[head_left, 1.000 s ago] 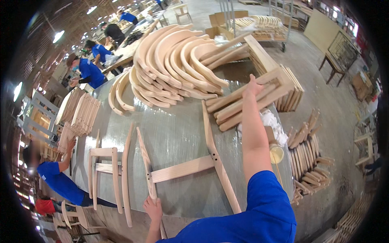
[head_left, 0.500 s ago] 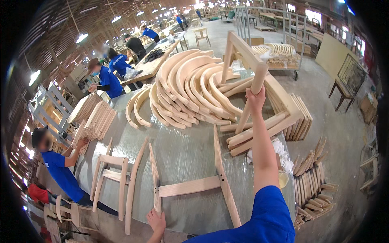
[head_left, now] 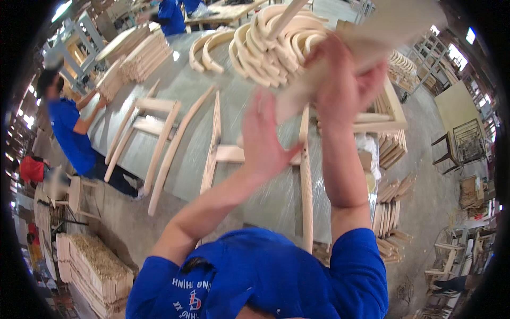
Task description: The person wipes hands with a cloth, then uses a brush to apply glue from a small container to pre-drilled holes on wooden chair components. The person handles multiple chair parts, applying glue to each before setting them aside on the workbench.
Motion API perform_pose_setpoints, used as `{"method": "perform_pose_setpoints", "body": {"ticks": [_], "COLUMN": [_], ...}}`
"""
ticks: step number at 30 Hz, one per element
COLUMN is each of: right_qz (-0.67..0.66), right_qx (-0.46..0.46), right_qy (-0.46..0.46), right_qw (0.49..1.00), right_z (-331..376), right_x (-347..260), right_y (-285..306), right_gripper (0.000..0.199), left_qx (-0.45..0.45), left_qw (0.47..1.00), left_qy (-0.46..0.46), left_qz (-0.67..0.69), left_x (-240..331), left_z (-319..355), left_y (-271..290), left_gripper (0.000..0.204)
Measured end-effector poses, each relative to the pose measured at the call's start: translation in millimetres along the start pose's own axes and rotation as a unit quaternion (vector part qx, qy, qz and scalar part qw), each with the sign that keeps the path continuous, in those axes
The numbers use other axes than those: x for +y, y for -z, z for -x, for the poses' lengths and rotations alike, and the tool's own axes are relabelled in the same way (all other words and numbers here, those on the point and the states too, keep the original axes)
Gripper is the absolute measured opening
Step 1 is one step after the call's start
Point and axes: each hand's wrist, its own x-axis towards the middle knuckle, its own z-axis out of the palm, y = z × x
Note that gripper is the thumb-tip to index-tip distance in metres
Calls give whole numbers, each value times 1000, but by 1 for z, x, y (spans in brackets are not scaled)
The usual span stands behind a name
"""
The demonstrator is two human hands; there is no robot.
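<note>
My right hand (head_left: 340, 85) grips a pale wooden frame (head_left: 393, 29), raised over the table and smeared by motion. One of its legs reaches down toward my left hand (head_left: 264, 139), which is up with its fingers spread. The left fingertips are close to that leg's end, and I cannot tell whether they touch. Below my hands lies an H-shaped wooden chair frame (head_left: 211, 165) on the table, its crossbar partly covered by my left hand. Left of it rests another wooden frame (head_left: 172, 119) with two rails.
Curved wooden pieces (head_left: 260, 50) are heaped at the table's (head_left: 183, 183) far side. Stacked square frames (head_left: 390, 125) lie at its right edge, near a white cloth (head_left: 366, 146). At left, a co-worker in blue (head_left: 74, 135) handles stacked slats (head_left: 143, 56). A chair (head_left: 459, 146) stands far right.
My right hand has lifted the wooden frame off the stack and swung it over the table toward me. My left hand has let go of the H-shaped frame's leg and risen.
</note>
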Motion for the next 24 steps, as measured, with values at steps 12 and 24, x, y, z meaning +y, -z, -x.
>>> {"method": "perform_pose_setpoints", "body": {"ticks": [12, 24], "right_qz": [600, 522], "right_qx": [-201, -155], "right_qy": [-136, -473], "right_qw": [762, 692], "right_z": [71, 294], "right_x": [-37, -22], "right_y": [148, 198], "right_gripper": [66, 52], "left_qx": [-25, -131], "left_qw": [799, 714], "left_qy": [394, 611], "left_qz": [454, 315], "left_x": [-150, -211], "left_z": [142, 273], "left_y": [210, 189], "left_gripper": [37, 33]}}
